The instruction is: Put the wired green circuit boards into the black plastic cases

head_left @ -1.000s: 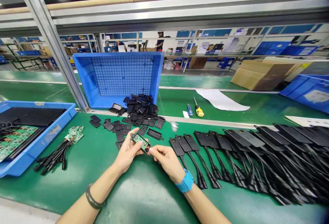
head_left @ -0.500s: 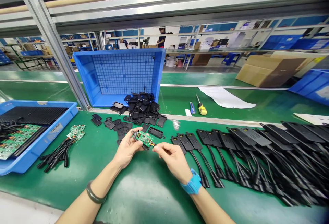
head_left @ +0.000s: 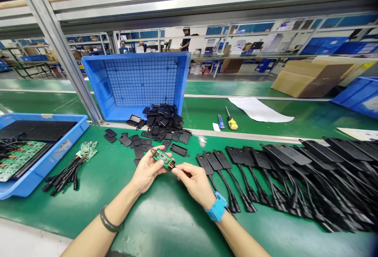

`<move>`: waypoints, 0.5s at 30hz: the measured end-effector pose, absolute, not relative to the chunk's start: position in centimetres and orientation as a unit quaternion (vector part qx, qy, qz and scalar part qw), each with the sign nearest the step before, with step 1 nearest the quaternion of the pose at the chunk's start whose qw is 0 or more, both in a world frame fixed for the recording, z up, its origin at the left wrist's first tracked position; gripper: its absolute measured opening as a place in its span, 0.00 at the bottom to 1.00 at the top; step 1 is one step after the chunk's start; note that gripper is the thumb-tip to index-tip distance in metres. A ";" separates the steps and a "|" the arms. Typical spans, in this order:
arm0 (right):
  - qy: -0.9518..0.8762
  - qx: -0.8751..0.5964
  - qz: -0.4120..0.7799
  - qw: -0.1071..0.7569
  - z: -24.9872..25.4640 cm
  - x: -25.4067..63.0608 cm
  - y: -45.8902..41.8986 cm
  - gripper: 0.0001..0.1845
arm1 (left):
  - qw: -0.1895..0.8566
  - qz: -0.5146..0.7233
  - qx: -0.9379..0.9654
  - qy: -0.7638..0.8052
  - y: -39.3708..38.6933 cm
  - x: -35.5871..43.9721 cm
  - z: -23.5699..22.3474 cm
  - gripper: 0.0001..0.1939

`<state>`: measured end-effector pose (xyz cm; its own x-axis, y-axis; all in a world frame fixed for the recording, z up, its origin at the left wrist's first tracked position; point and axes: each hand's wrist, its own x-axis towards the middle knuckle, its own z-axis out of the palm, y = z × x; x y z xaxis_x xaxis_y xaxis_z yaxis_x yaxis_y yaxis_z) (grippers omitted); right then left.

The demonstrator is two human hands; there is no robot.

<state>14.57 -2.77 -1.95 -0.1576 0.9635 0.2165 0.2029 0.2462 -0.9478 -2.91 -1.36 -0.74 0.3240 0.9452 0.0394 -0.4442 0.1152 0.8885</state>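
My left hand (head_left: 149, 170) is closed around a small black plastic case half, its thumb on the green circuit board (head_left: 163, 159) that lies in it. Most of the case is hidden under the board and my fingers. At the board's right end, the fingertips of my right hand (head_left: 193, 178) pinch the black cable where its coloured wires join the board. Loose black case parts (head_left: 138, 152) lie just behind my left hand. To the right of my right hand lie several black cased units with cables (head_left: 222, 160), set side by side.
A tipped blue crate (head_left: 141, 84) spills black case parts at the back. On the left are a blue tray (head_left: 66, 143) of boards and a bundle of cabled boards (head_left: 88, 150). A blue cutter (head_left: 221, 121), yellow screwdriver (head_left: 232, 123) and paper (head_left: 260, 109) lie behind.
My right hand has shifted slightly left, closer to the board. The board now sits flatter in the case, and the wires at its right end are drawn in closer.
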 end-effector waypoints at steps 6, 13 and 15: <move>-0.603 -0.477 0.488 0.413 -2.2 14.3 -2.6 0.23 | 0.677 0.520 0.418 0.310 -1.4 -2.3 -1.2 0.19; -0.613 -0.490 0.488 0.381 -3.2 13.7 -2.5 0.22 | 0.604 0.567 0.416 0.374 -1.4 -1.4 -2.1 0.16; -0.622 -0.493 0.482 0.371 -3.5 13.6 -2.6 0.20 | 0.590 0.570 0.427 0.381 -1.4 -1.4 -2.2 0.16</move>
<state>13.62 -2.57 -3.50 -0.2383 0.9711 -0.0135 0.2544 0.0490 -0.9659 -1.45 -1.44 -2.17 0.0608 0.9974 0.0380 -0.3465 -0.0146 0.9379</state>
